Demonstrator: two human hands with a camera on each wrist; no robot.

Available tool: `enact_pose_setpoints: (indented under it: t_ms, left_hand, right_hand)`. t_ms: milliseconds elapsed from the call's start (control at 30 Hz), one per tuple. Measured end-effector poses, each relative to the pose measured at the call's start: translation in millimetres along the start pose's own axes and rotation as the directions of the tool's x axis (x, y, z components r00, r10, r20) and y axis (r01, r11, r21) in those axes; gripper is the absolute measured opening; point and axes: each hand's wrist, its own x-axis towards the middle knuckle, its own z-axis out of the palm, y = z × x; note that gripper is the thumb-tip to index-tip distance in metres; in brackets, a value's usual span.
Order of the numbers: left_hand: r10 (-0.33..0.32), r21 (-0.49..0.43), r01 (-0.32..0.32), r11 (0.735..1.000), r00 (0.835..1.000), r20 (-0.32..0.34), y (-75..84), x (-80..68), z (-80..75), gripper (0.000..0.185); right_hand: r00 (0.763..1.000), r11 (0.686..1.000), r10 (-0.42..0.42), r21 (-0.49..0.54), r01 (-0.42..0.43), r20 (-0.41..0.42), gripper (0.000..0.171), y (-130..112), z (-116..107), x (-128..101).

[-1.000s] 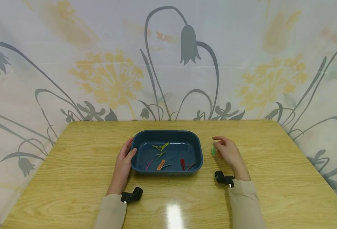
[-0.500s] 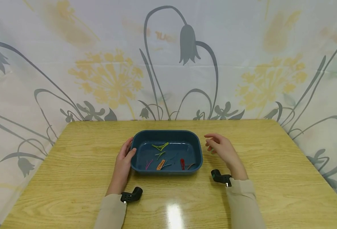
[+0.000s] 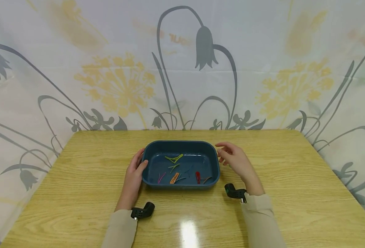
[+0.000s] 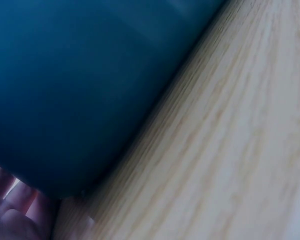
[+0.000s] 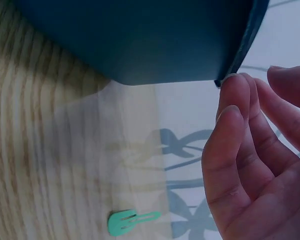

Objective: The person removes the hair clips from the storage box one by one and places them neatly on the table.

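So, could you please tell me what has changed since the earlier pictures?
The right hand moved left, from the green clip to the right rim of the blue box, leaving that clip outside. Unchanged: the left hand holds the box's left end; the clips inside, like the red one, lie as before.

Below centre, your left hand (image 3: pixel 136 168) grips the blue tray (image 3: pixel 194 160) holding coloured clips (image 3: pixel 174 178), 1 red; your right hand (image 3: pixel 236 161) flanks it.

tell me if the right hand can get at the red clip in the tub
Likely yes: the right hand looks empty beside the blue tub, whose top is open, and nothing covers the red clip.
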Motion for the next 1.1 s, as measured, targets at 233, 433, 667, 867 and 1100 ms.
enact_pose_setpoints:
  t_ms: [233, 433, 667, 867, 1100]
  left_hand:
    - [0.008, -0.002, -0.008, 1.0, 1.0, -0.002, 1.1, 1.4, -0.9, 0.047]
    - [0.002, 0.015, -0.002, 1.0, 1.0, -0.012, -0.7, -0.6, -2.9, 0.046]
    - [-0.004, 0.016, 0.004, 1.0, 1.0, -0.005, -2.0, -2.6, -3.1, 0.046]
    - [0.002, 0.027, -0.002, 1.0, 1.0, 0.009, -1.6, -1.4, -2.2, 0.047]
    - [0.005, 0.009, -0.005, 1.0, 1.0, 0.012, 1.6, -2.0, -0.4, 0.046]
  right_hand:
    - [0.999, 0.998, -0.033, -0.045, 0.034, 0.02, 0.034, -17, 3, -2]
    - [0.996, 0.994, -0.05, -0.091, 0.057, 0.077, 0.034, -29, 15, -3]
    - [0.996, 0.992, -0.062, -0.108, 0.069, 0.062, 0.032, -32, 20, -6]
    - [0.992, 0.988, -0.086, -0.124, 0.097, 0.091, 0.031, -35, 24, -7]
    - [0.985, 0.979, -0.096, -0.168, 0.12, 0.145, 0.027, -37, 36, -5]
